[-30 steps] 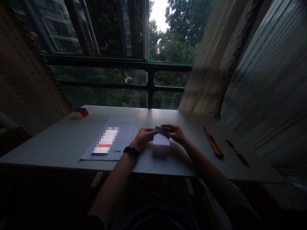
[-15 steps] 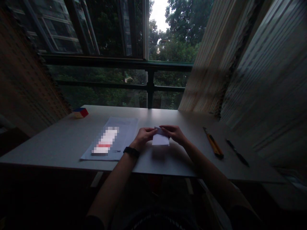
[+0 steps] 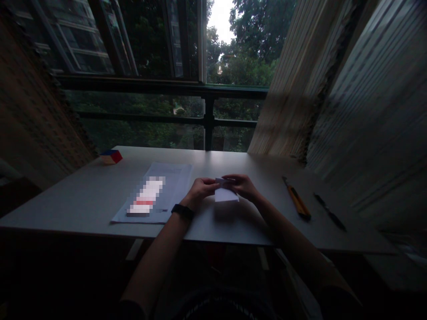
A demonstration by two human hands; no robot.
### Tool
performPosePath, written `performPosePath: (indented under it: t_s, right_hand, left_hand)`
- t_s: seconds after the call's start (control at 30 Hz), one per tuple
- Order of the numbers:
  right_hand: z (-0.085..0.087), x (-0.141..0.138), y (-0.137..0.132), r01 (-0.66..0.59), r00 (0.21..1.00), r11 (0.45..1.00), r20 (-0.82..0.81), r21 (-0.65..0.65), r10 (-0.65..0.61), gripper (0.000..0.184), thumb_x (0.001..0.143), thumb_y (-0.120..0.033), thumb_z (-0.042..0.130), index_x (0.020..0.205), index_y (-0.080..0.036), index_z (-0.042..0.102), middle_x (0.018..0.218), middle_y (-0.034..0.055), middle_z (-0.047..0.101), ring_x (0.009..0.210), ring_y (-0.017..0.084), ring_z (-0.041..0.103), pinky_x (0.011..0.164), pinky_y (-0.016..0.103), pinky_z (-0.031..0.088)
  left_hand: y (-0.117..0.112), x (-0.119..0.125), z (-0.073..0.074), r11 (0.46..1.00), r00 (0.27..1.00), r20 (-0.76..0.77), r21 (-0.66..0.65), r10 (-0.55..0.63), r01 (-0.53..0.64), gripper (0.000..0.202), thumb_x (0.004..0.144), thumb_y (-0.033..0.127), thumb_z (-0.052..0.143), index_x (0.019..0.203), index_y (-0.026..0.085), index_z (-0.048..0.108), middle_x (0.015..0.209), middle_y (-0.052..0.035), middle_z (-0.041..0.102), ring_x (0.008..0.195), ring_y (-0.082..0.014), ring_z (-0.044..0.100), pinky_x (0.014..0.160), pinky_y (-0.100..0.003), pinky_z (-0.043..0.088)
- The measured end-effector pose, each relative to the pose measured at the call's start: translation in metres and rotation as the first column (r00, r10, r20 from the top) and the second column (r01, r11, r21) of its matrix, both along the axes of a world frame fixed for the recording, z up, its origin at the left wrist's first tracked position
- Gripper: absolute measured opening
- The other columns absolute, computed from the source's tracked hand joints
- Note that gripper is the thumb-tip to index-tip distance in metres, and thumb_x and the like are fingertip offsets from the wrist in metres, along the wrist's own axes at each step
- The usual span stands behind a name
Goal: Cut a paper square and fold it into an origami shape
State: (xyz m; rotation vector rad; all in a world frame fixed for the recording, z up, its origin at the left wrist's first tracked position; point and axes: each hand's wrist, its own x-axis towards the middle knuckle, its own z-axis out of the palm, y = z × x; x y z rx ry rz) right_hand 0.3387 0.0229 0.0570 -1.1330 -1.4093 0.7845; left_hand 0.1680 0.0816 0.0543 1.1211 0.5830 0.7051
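A small folded piece of white paper [image 3: 226, 194] is held just above the white table [image 3: 83, 195], between both of my hands. My left hand [image 3: 199, 191], with a dark band on its wrist, pinches the paper's upper left edge. From the right, my right hand [image 3: 244, 185] pinches the top edge, its fingers curled over the fold. Both hands are closed on the paper.
A sheet of printed paper [image 3: 156, 193] lies left of my hands. A coloured cube [image 3: 111, 156] sits at the far left corner. An orange utility knife [image 3: 298, 204] and a dark pen [image 3: 330, 213] lie to the right. Window railing behind, slatted blinds on the right.
The folded paper has tilted slightly and shifted a little to the right between my fingers. My hands have stayed in almost the same place.
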Motion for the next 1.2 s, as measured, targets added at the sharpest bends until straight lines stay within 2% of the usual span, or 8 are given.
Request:
performPosePath:
  t_s: [0.2, 0.4, 0.5, 0.63, 0.77, 0.9, 1.1, 1.2]
  right_hand:
    - [-0.001, 0.004, 0.002, 0.113, 0.990, 0.991, 0.076, 0.075, -0.118, 0.031, 0.057, -0.025, 0.071, 0.087, -0.016, 0.070, 0.086, 0.0081, 0.070, 0.078, 0.023, 0.065, 0.071, 0.033, 0.051]
    - [0.001, -0.001, -0.002, 0.097, 0.984, 0.990, 0.142, 0.107, -0.112, 0.028, 0.062, -0.028, 0.068, 0.087, -0.015, 0.070, 0.086, 0.0090, 0.070, 0.077, 0.022, 0.065, 0.069, 0.032, 0.052]
    - [0.005, -0.005, -0.005, 0.110, 0.968, 0.986, 0.210, 0.128, -0.135, 0.027, 0.068, -0.033, 0.063, 0.087, -0.015, 0.071, 0.084, 0.0093, 0.070, 0.075, 0.022, 0.066, 0.067, 0.030, 0.052]
    - [0.005, -0.006, -0.007, 0.099, 0.951, 0.983, 0.278, 0.154, -0.139, 0.030, 0.068, -0.032, 0.063, 0.091, -0.014, 0.070, 0.085, 0.0090, 0.070, 0.073, 0.022, 0.066, 0.065, 0.031, 0.053]
    - [0.001, -0.004, -0.005, 0.155, 0.930, 0.970, 0.303, 0.185, -0.206, 0.032, 0.068, -0.035, 0.064, 0.091, -0.014, 0.070, 0.085, 0.0098, 0.070, 0.071, 0.024, 0.066, 0.064, 0.032, 0.053]
    - [-0.001, -0.004, -0.003, 0.202, 0.919, 0.957, 0.298, 0.210, -0.259, 0.031, 0.068, -0.039, 0.065, 0.089, -0.016, 0.070, 0.085, 0.0073, 0.070, 0.073, 0.023, 0.065, 0.062, 0.029, 0.051]
    - [-0.001, -0.003, -0.004, 0.206, 0.898, 0.945, 0.334, 0.255, -0.286, 0.028, 0.072, -0.033, 0.061, 0.094, -0.017, 0.068, 0.085, 0.0060, 0.070, 0.071, 0.020, 0.065, 0.059, 0.026, 0.049]
    - [0.001, -0.004, -0.005, 0.210, 0.849, 0.928, 0.414, 0.307, -0.330, 0.028, 0.075, -0.030, 0.056, 0.097, -0.014, 0.067, 0.085, 0.0081, 0.070, 0.069, 0.019, 0.065, 0.060, 0.024, 0.048]
  left_hand:
    - [0.001, 0.000, -0.003, 0.998, 0.997, -0.052, -0.044, 0.050, -0.052, 0.030, 0.057, 0.017, 0.076, 0.083, 0.008, 0.065, 0.074, -0.0096, 0.066, 0.066, -0.0153, 0.062, 0.065, -0.028, 0.049]
    - [0.000, 0.001, 0.001, 0.992, 0.993, -0.066, -0.067, 0.099, -0.103, 0.018, 0.058, 0.010, 0.071, 0.075, 0.008, 0.065, 0.067, -0.0075, 0.064, 0.060, -0.0140, 0.061, 0.064, -0.028, 0.049]
    - [-0.002, 0.000, 0.003, 0.995, 0.995, -0.058, -0.066, 0.077, -0.081, 0.019, 0.057, 0.012, 0.072, 0.074, 0.008, 0.066, 0.067, -0.0077, 0.064, 0.061, -0.0144, 0.061, 0.064, -0.027, 0.049]
    - [-0.002, 0.000, 0.002, 0.996, 0.997, -0.041, -0.071, 0.057, -0.060, 0.020, 0.056, 0.012, 0.072, 0.074, 0.009, 0.065, 0.070, -0.0083, 0.065, 0.065, -0.0154, 0.062, 0.067, -0.029, 0.049]
    - [0.000, 0.000, 0.003, 0.994, 0.999, -0.020, -0.106, 0.030, -0.032, 0.010, 0.062, 0.011, 0.063, 0.071, 0.009, 0.064, 0.067, -0.0082, 0.064, 0.064, -0.0148, 0.061, 0.069, -0.030, 0.049]
    - [-0.001, 0.000, 0.007, 0.989, 1.000, 0.011, -0.148, 0.009, -0.007, 0.015, 0.062, 0.009, 0.055, 0.073, 0.008, 0.065, 0.069, -0.0096, 0.065, 0.064, -0.0149, 0.061, 0.067, -0.028, 0.048]
    - [0.000, 0.000, 0.004, 0.996, 1.000, 0.013, -0.086, 0.008, -0.007, 0.018, 0.062, 0.012, 0.060, 0.079, 0.010, 0.066, 0.072, -0.0079, 0.065, 0.065, -0.0132, 0.060, 0.065, -0.024, 0.047]
    - [0.000, 0.001, 0.003, 0.998, 1.000, 0.017, -0.063, 0.015, -0.014, 0.017, 0.063, 0.014, 0.061, 0.079, 0.011, 0.066, 0.068, -0.0059, 0.063, 0.063, -0.0117, 0.058, 0.062, -0.022, 0.046]
